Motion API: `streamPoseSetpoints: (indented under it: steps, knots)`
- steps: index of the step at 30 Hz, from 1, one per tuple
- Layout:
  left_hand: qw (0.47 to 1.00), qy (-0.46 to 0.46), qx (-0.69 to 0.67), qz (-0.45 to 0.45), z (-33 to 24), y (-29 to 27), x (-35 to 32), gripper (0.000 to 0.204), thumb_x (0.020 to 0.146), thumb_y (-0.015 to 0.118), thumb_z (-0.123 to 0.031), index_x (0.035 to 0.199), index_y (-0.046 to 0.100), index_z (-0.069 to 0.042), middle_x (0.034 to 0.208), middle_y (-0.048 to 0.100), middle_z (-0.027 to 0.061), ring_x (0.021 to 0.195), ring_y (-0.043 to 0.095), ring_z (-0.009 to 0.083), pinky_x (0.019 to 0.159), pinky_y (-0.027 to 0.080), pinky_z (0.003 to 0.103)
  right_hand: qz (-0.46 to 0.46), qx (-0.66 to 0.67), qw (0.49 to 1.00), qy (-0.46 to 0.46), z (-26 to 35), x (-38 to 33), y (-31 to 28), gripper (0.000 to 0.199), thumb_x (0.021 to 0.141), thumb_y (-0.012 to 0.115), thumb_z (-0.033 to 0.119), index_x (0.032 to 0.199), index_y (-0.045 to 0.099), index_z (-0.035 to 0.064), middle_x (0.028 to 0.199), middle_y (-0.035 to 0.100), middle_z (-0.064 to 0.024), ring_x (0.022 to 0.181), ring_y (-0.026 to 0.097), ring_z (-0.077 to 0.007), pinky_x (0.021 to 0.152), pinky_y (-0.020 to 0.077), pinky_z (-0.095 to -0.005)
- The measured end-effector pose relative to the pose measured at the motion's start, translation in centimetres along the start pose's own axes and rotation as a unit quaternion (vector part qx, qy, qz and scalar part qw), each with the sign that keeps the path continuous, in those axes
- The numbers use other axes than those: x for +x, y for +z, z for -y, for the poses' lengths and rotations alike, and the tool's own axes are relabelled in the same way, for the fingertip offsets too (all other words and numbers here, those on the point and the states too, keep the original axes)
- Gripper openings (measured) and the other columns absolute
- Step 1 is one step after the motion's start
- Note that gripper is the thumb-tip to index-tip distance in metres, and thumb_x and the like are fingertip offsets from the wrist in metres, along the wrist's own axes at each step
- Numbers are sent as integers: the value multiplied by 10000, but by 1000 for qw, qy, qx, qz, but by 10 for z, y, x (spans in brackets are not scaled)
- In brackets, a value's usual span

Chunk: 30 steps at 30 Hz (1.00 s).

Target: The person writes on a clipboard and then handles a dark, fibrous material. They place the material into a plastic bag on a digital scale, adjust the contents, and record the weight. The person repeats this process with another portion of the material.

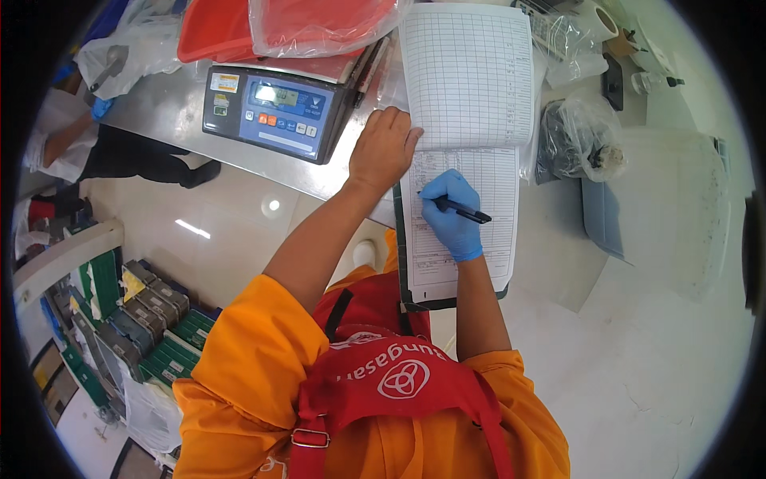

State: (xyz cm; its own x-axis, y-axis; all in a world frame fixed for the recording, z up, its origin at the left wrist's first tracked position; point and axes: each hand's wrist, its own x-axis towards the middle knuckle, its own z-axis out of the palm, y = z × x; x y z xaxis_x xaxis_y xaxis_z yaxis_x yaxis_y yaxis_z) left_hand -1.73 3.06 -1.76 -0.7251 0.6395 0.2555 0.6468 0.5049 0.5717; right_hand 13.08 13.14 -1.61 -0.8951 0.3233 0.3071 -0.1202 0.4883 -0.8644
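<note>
My right hand (pixel 453 215), in a blue glove, is closed round a black pen (pixel 463 210). The pen's tip is at the left part of a printed form (pixel 487 247) with ruled rows. A dark clipboard (pixel 403 275) backs the form. Above it, a gridded sheet (pixel 467 76) is folded up and over. My left hand (pixel 384 149) is bare and lies at the left edge of the papers, thumb stretched along the sheet, holding nothing. Just left of that hand stands a digital scale (pixel 279 112) with a blue panel.
A red tray (pixel 215 28) and clear plastic sit on the scale. Right of the papers lie a bagged dark bundle (pixel 578 140) and a translucent bin (pixel 662 207). Another person's blue-gloved hand (pixel 102 108) shows at far left, above stacked green and grey crates (pixel 152 311).
</note>
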Motion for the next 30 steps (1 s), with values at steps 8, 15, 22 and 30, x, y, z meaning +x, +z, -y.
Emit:
streamPoseSetpoints:
  steps: [8, 15, 22, 30]
  knots:
    - [1000, 4, -3, -2, 2, 1, -1, 206, 917, 627, -203, 957, 598, -3, 958, 581, 143, 928, 539, 322, 864, 469, 412, -11, 15, 997, 74, 7, -1, 0, 169, 699, 644, -79, 778, 611, 66, 755, 560, -48, 644, 546, -149, 558, 441, -262]
    - [1000, 7, -1, -8, 3, 2, 0, 198, 912, 631, -196, 961, 598, -6, 957, 578, 142, 926, 539, 322, 860, 474, 408, -13, 0, 999, 47, 1, -2, 1, 172, 693, 638, -82, 771, 602, 68, 758, 560, -47, 644, 535, -151, 568, 436, -265]
    - [1000, 10, 0, -9, 4, 1, 0, 202, 912, 634, -200, 966, 600, -8, 965, 578, 141, 930, 540, 316, 858, 477, 401, -19, 4, 996, 89, 10, 0, 2, 174, 697, 631, -94, 761, 594, 64, 754, 554, -35, 647, 511, -130, 565, 409, -250]
    - [1000, 4, -5, -1, 4, 2, -1, 209, 918, 628, -207, 971, 599, -7, 976, 585, 140, 941, 543, 314, 868, 477, 396, -22, -14, 997, 79, 7, 0, 2, 170, 682, 640, -60, 777, 596, 75, 762, 548, -57, 608, 552, -158, 527, 461, -268]
